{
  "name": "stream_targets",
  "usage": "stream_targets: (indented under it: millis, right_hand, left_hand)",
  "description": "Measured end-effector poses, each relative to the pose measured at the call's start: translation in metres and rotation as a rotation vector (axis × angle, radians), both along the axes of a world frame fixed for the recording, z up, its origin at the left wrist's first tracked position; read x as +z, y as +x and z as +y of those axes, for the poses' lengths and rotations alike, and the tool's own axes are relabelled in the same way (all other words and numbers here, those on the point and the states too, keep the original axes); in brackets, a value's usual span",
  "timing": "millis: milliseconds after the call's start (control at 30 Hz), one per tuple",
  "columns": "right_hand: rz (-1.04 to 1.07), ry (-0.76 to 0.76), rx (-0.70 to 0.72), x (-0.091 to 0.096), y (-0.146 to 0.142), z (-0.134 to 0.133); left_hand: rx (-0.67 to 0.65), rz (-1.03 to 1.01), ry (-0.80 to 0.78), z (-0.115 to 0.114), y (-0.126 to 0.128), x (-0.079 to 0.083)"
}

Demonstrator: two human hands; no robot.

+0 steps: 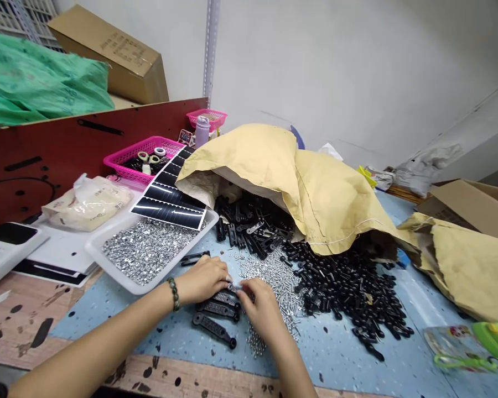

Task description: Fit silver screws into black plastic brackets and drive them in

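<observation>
My left hand (205, 279), with a beaded bracelet at the wrist, is closed, its fingertips pinching the end of a black plastic arm that the hand mostly hides. Close on its right, my right hand (260, 307) has thumb and fingers pinched at the same end. Whatever is between them is too small to make out. Below the hands, several black plastic arms (213, 327) lie side by side on the blue mat. Silvery screws (280, 282) are heaped beside and behind my right hand. A white tray (143, 288) of small metal nuts (145, 249) stands left of my left hand.
Yellow paper sacks (257, 155) spill black arms (249, 224) and small black parts (352, 287) onto the mat. A pink basket (112, 160) holds scissors and tape. A printed black sheet (170, 193) overlaps the tray. A green-lidded bottle (460, 342) lies at right.
</observation>
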State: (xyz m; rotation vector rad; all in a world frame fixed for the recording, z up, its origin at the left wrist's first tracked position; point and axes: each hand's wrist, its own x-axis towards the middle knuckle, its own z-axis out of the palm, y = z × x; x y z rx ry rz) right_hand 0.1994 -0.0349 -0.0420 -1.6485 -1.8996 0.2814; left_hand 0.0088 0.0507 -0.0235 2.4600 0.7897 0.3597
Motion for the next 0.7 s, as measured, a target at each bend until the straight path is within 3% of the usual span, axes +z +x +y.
stream_targets:
  millis: [133,233,367,500,700]
  right_hand:
    - [0.041,0.119,-0.247,-0.002,0.025,0.038]
    - [0.041,0.138,-0.290,-0.002,0.035,0.061]
    - [0.076,0.181,-0.251,0.005,0.016,0.049]
    - [0.136,0.179,-0.123,0.010,0.003,0.026]
    - [0.195,0.150,-0.352,0.010,0.078,0.040]
  left_hand:
    - [0.001,-0.006,-0.052,-0.010,-0.007,0.006]
    - [0.042,-0.050,-0.086,-0.013,-0.007,0.013]
    - [0.207,-0.215,-0.133,-0.008,0.010,0.022]
    - [0.291,-0.349,-0.279,0.001,0.035,0.019]
    - [0.344,-0.330,-0.419,0.000,0.037,0.018]
